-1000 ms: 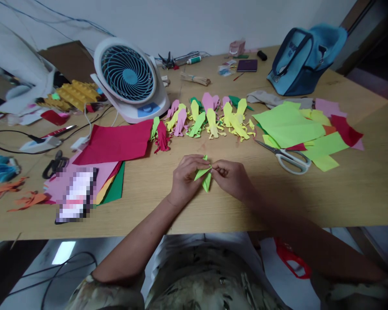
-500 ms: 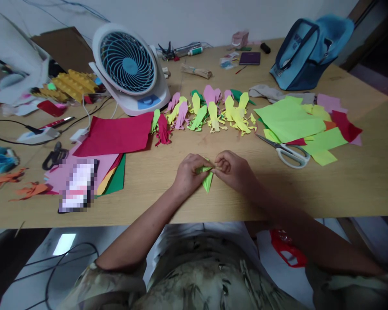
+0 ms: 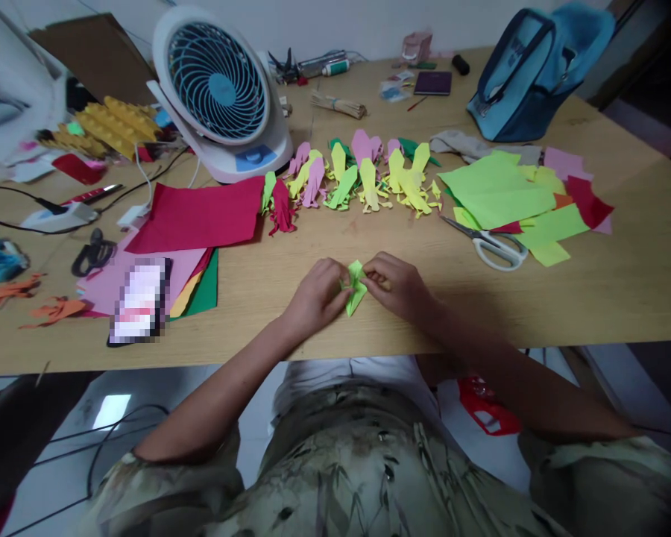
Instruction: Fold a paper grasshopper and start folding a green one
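Observation:
A small folded piece of lime-green paper (image 3: 356,289) lies at the front middle of the table, between my two hands. My left hand (image 3: 323,292) pinches its left edge, fingers curled. On the other side, my right hand (image 3: 392,282) grips the right edge between thumb and fingers. The paper is a narrow diamond, its lower point toward me. Beyond my hands stands a row of folded paper figures (image 3: 368,183) in pink, yellow, green and red, with thin cut strips at their lower ends.
White-handled scissors (image 3: 499,250) lie right, beside green paper sheets (image 3: 500,190). To the left are a red sheet (image 3: 201,216), a phone (image 3: 139,302), black scissors (image 3: 93,253) and orange paper figures (image 3: 59,311). A fan (image 3: 221,89) and a blue bag (image 3: 528,74) stand at the back.
My hands have moved slightly apart, and more of the green paper's upper part shows between them. The whole view has shifted, so the table sits higher in the picture.

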The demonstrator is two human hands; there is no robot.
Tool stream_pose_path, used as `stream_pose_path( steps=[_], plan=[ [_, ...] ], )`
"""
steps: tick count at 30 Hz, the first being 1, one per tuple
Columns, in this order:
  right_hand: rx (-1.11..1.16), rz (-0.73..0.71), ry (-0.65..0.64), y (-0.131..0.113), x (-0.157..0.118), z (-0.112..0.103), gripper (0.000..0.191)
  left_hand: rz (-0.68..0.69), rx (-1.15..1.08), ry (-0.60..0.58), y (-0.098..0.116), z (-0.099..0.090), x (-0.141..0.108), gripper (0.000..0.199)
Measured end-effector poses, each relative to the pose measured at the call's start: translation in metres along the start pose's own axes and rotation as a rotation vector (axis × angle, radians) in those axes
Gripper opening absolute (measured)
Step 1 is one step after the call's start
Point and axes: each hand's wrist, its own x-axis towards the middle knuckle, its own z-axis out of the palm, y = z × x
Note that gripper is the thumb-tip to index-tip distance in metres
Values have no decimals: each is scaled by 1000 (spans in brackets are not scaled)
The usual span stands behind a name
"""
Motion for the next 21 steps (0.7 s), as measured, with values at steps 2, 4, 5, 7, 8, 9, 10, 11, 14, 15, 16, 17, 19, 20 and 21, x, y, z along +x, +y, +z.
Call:
stream_pose_path(
  steps=[2,4,5,7,8,9,10,11,14,15,16,17,19,20,21],
  plan=[
    [21,7,1,0,2,-3,6,139,75,-180,-1,-12,-5,12],
    [37,18,7,1,6,-7,6,224,110,-320,-4,-19,-6,24],
    [45,25,4,2,8,-9,6,248,114,-368,-6,-20,-6,27],
    [64,38,-19,3,13,-14,5,270,102,-429,-10,-18,-5,30],
    [72,45,-34,4,15,-16,5,275,94,-447,-11,-16,-4,30],
    [79,52,-46,5,17,-17,5,278,88,-458,-11,-14,-3,31],
    [85,63,-54,5,18,-18,5,280,89,-465,-11,-11,-2,33],
    [95,78,-58,5,19,-18,6,288,104,-469,-10,-10,0,36],
    [138,136,-65,6,20,-16,6,371,204,-503,-7,-7,7,43],
    [157,154,-64,6,20,-15,5,410,237,-521,-6,-6,9,45],
    [176,167,-61,5,20,-14,5,446,261,-538,-6,-6,10,46],
    [194,177,-56,5,20,-13,5,474,276,-551,-5,-6,12,47],
    [223,187,-47,5,19,-12,5,501,281,-549,-6,-6,13,47],
    [233,191,-47,4,19,-12,5,501,270,-534,-7,-6,13,46],
    [237,193,-46,4,19,-12,4,496,254,-517,-8,-6,12,45]
  ],
)
